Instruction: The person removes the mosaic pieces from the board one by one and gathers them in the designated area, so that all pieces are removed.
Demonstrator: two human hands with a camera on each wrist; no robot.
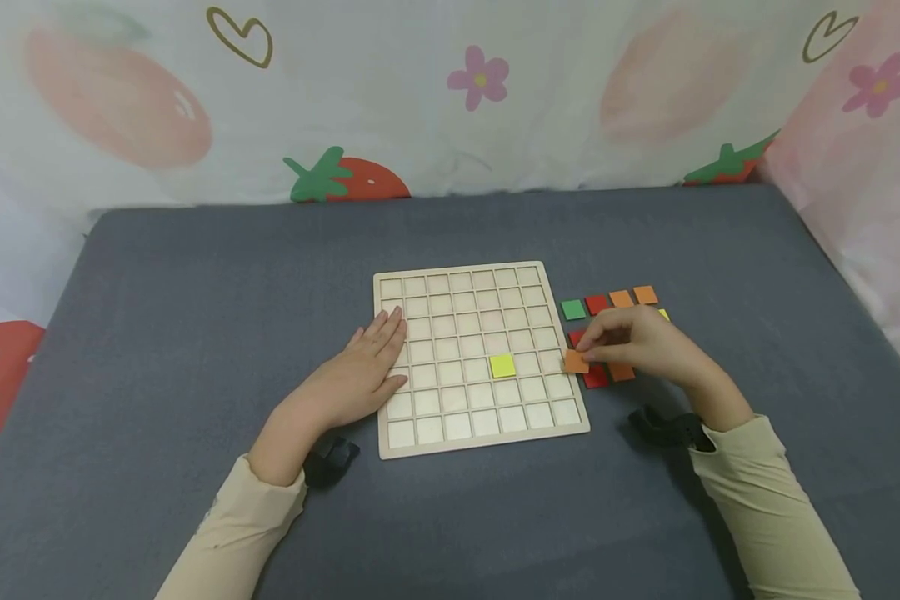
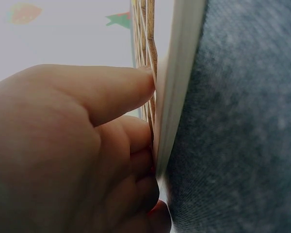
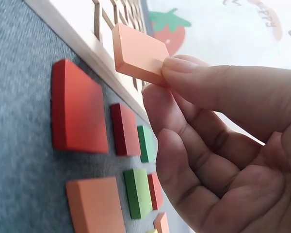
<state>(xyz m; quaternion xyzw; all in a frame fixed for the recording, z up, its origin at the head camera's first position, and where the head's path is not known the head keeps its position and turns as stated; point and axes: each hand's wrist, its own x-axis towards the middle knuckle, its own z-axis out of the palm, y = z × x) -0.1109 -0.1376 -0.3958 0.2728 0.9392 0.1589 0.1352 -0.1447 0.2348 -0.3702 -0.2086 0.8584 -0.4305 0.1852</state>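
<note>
My left hand (image 1: 356,375) rests on the left side of a pale wooden grid board (image 1: 483,443), fingers extended over its squares. The left wrist view shows the thumb (image 2: 121,90) against the board's rim. One yellow square tile (image 1: 502,366) sits inside the grid, right of its middle. Between thumb and fingertips, my right hand (image 1: 648,342) pinches an orange square tile (image 3: 139,52), raised above the tabletop and overlapping the board's right edge in the head view. Below that hand lie a red tile (image 3: 80,109) and another orange tile (image 3: 97,206).
Several loose tiles lie in rows right of the board, among them a green tile (image 1: 573,310), a red tile (image 1: 597,305) and an orange tile (image 1: 646,295). Dark grey cloth (image 1: 217,317) covers the table. A printed curtain (image 1: 540,108) hangs behind it.
</note>
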